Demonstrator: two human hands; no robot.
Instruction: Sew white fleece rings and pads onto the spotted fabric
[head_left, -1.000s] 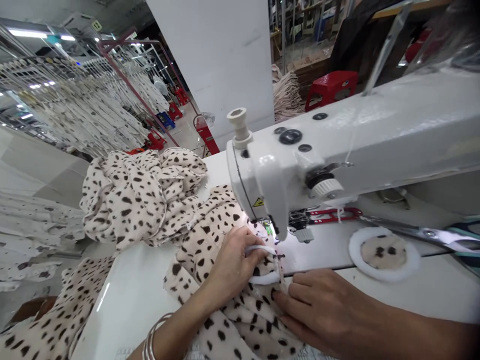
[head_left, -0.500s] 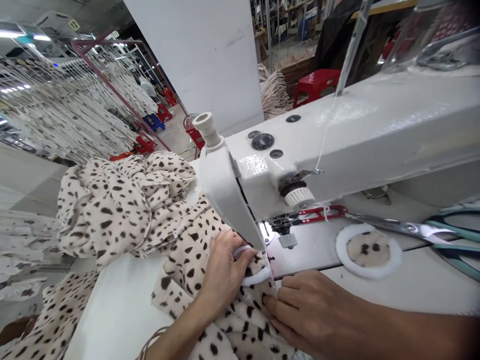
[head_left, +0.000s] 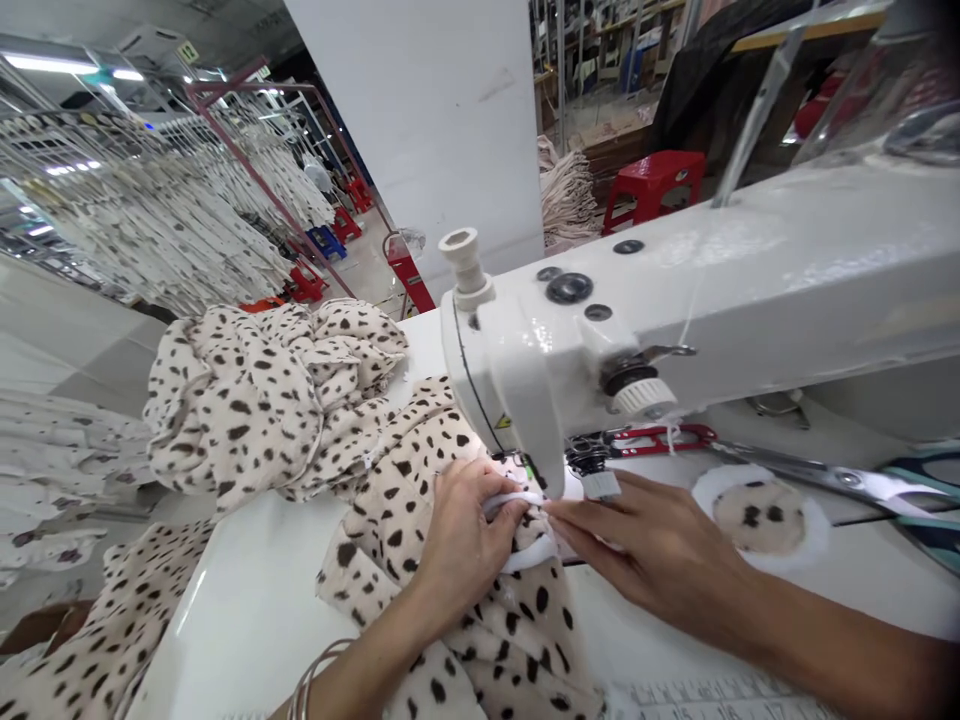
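Spotted cream fabric (head_left: 405,490) lies under the head of a white sewing machine (head_left: 517,370). On it rests a piece with a thick white padded edge (head_left: 531,553), partly covered by my fingers. My left hand (head_left: 469,525) is closed on this white-edged piece, thumb and fingers pinching it just in front of the needle area. From the right, my right hand (head_left: 637,545) reaches in with its fingertips pressed together at the piece's right edge, beside the machine head. The needle and presser foot are mostly hidden.
Right of the machine lie red-handled snips (head_left: 660,438), large scissors (head_left: 847,478) and a round white-rimmed spotted patch (head_left: 761,515). Bunched spotted fabric (head_left: 247,400) sits behind at left. A printed ruler scale (head_left: 705,692) runs along the front. Garment racks and red stools (head_left: 652,188) stand beyond.
My right hand has moved up from the fabric's lower right edge to the white-edged piece near the needle area. My left hand keeps its pinch. The whole view has shifted slightly.
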